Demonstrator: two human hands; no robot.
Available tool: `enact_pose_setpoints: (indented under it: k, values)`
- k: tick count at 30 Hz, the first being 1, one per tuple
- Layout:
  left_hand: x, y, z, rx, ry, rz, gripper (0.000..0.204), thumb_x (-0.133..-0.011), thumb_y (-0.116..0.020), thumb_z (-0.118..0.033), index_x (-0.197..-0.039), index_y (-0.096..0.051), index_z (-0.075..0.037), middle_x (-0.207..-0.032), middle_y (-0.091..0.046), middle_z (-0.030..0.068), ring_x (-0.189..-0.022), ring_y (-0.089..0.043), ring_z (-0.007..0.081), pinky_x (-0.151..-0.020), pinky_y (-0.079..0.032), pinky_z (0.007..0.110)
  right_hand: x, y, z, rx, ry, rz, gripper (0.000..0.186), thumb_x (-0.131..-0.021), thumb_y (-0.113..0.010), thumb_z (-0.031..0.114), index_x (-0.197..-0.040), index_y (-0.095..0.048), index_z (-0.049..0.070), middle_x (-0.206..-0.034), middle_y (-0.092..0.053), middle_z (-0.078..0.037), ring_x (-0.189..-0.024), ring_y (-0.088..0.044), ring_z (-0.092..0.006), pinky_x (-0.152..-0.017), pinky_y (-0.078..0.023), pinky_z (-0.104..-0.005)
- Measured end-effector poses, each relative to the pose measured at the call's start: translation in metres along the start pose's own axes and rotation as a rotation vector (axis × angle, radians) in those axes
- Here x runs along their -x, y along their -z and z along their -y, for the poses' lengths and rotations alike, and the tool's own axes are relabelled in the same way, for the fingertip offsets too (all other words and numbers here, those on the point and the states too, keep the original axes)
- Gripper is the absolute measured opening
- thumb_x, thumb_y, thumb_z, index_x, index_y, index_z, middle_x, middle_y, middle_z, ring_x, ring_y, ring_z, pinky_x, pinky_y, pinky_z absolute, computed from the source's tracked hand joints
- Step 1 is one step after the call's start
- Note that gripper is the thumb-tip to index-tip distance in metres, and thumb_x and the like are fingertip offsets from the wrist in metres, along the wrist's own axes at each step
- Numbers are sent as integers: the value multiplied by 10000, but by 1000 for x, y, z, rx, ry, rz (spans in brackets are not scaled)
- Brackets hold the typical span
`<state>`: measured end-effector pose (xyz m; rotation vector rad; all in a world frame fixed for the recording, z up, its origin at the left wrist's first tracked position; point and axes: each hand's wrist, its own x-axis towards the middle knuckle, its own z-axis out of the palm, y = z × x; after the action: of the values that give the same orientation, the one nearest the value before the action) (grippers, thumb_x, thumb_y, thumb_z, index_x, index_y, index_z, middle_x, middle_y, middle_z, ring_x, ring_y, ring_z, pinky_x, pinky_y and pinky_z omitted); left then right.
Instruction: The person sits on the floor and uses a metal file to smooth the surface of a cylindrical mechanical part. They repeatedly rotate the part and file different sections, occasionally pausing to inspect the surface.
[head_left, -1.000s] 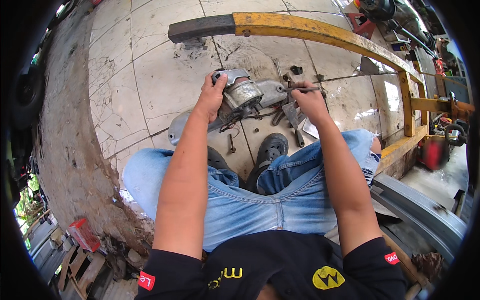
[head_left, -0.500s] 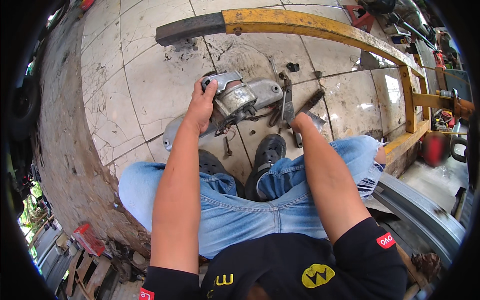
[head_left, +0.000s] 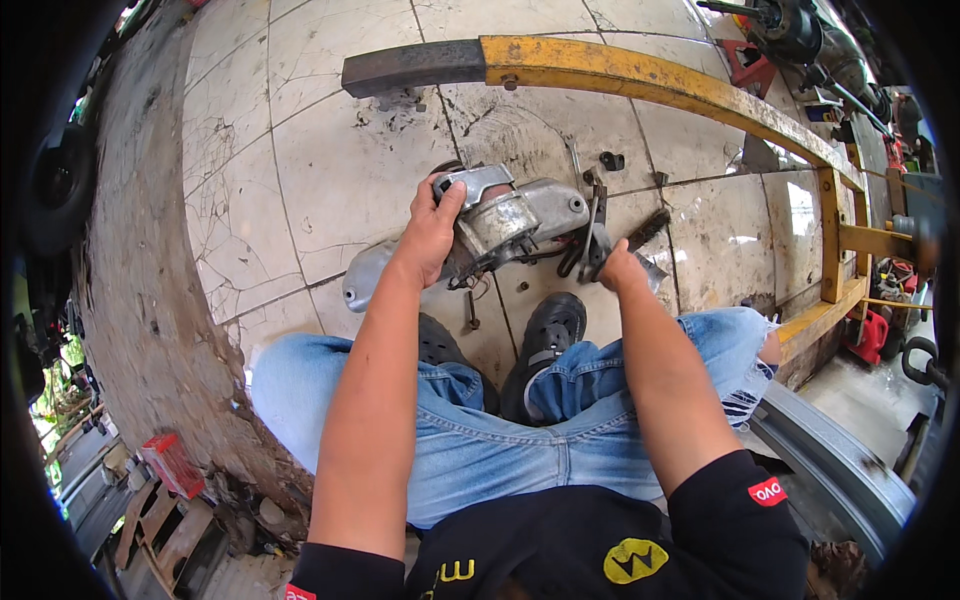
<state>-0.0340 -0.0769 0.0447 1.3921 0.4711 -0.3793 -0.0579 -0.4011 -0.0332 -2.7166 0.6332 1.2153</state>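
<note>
A person crouched on a cracked tile floor point(head_left: 330, 170) steadies a grey metal engine part point(head_left: 505, 222), which rests on the tiles just beyond their shoes point(head_left: 545, 335). The left hand point(head_left: 432, 228) is closed over the part's left edge, thumb on top, fingers wrapped under. The right hand point(head_left: 612, 268) lies curled at the dark tools point(head_left: 592, 240) to the part's right; whether it grips one cannot be told.

The casting looks heavy, rigid and probably greasy, best taken by its thick outer rim or squared top flange rather than the thin wires beneath. A bolt point(head_left: 470, 312) lies near the left shoe, and a yellow steel frame point(head_left: 640, 80) curves across the far side.

Against the frame a second earlier, the right hand has dropped from the part's upper right to the tools, while the left has kept its hold.
</note>
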Motion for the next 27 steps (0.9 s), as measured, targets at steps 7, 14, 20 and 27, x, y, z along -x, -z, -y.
enact_pose_setpoints:
  k: [7,14,20,27]
  values:
    - [-9,-7,0,-50,-12,-18,676,-966,-595,-498,-1472,-392,-100,-1488,-332,190,-1319,-415,306,-1077,-389,422,9,87,-18,152,106,-24,505,-921,-519,144,-1403,-432,22,-1319,-604,-257,-1245,-581,-385,-1035,-464,-470]
    - [-11,-2,3,-118,8,-90,632,-949,-609,-502,-1442,-449,-140,-1461,-394,200,-1300,-453,342,-1064,-409,432,148,129,36,-568,503,-140,795,-980,-626,225,-1605,-138,269,-796,-598,-99,-479,-523,-140,-437,-454,-328]
    - [-25,-6,11,-168,-31,-90,636,-931,-609,-525,-1440,-472,-167,-1450,-455,201,-1311,-471,360,-1077,-404,436,169,98,58,-380,676,-288,563,-988,-605,312,-1512,-416,227,-1019,-691,-212,-769,-673,-268,-717,-535,-386]
    - [-24,-9,13,-273,-16,-114,677,-906,-586,-592,-1455,-464,-215,-1489,-439,163,-1346,-428,401,-1121,-348,474,168,96,74,30,820,-331,439,-942,-636,309,-1366,-600,203,-1362,-572,-233,-1079,-652,-395,-907,-515,-441]
